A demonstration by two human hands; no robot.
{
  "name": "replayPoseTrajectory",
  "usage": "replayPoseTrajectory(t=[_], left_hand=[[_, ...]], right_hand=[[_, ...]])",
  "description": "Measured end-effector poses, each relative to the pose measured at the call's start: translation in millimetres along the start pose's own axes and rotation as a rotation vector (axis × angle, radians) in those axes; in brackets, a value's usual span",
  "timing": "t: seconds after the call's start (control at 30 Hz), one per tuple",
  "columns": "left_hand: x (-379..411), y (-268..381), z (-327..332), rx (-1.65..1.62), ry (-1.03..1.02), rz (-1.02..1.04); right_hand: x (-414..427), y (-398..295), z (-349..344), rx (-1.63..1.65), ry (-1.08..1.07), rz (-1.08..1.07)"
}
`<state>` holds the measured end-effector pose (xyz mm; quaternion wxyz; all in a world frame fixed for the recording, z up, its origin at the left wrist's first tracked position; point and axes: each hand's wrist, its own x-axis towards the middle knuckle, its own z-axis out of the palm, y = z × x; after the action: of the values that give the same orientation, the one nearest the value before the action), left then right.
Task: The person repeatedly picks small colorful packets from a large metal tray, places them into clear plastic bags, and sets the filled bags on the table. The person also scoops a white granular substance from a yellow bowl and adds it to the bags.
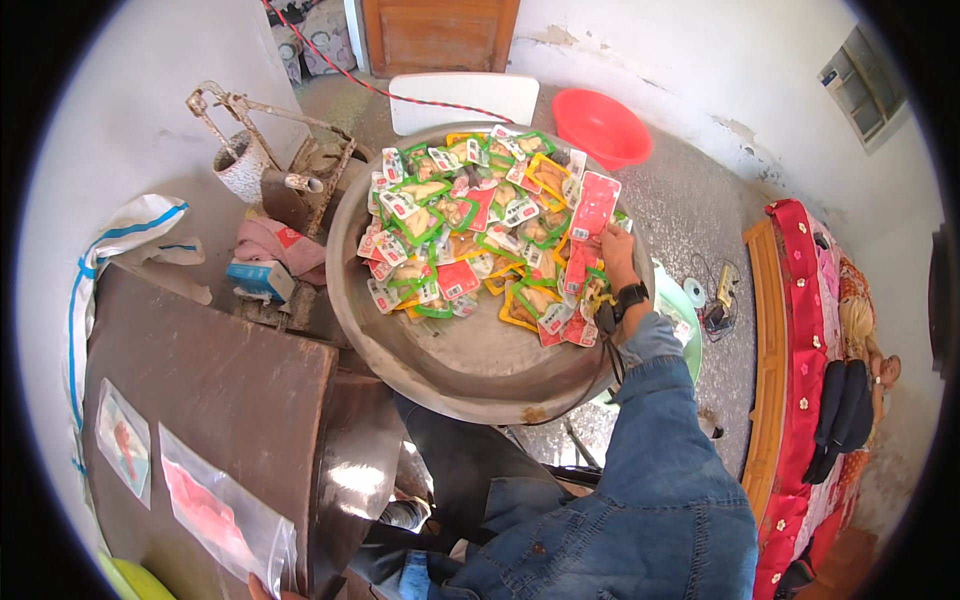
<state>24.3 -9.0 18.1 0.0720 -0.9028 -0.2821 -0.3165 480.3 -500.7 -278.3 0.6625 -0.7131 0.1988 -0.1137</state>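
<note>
My right hand (618,259), with a dark watch on the wrist, pinches the lower end of a red-and-clear snack packet (596,204) at the right side of a large metal basin (480,349). Many small sealed food packets (420,221), trimmed green, yellow or red, are heaped in the basin. My left hand (259,588) is mostly cut off at the bottom edge. Its fingertips touch a clear zip bag (259,517) with a red packet inside, lying on a brown tabletop (225,360). Whether they grip the bag is not clear. Another bagged packet (124,442) lies beside it.
A red plastic basin (604,127) and a white chair back (465,101) stand behind the metal basin. A light green tub (686,319) is on the floor at right, near a power strip (726,285). A rusty metal apparatus (277,165) stands at left. A bed (799,360) lines the right.
</note>
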Motion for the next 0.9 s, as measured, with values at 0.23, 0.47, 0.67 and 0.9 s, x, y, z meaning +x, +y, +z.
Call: replayPoseTrajectory(t=[0.23, 0.47, 0.67, 0.9], left_hand=[[-14, -28, 16, -0.142, 0.001, 0.058], [-6, -23, 15, -0.296, 0.048, 0.046], [-6, -25, 8, -0.375, 0.062, 0.064], [-6, -25, 3, -0.437, 0.044, 0.075]], right_hand=[[-167, -129, 41, 0.081, -0.415, 0.064], [-312, -219, 73, -0.139, -1.028, -0.094], [-399, -252, 104, -0.175, -1.367, -0.211], [-450, -258, 123, -0.108, -1.278, -0.393]])
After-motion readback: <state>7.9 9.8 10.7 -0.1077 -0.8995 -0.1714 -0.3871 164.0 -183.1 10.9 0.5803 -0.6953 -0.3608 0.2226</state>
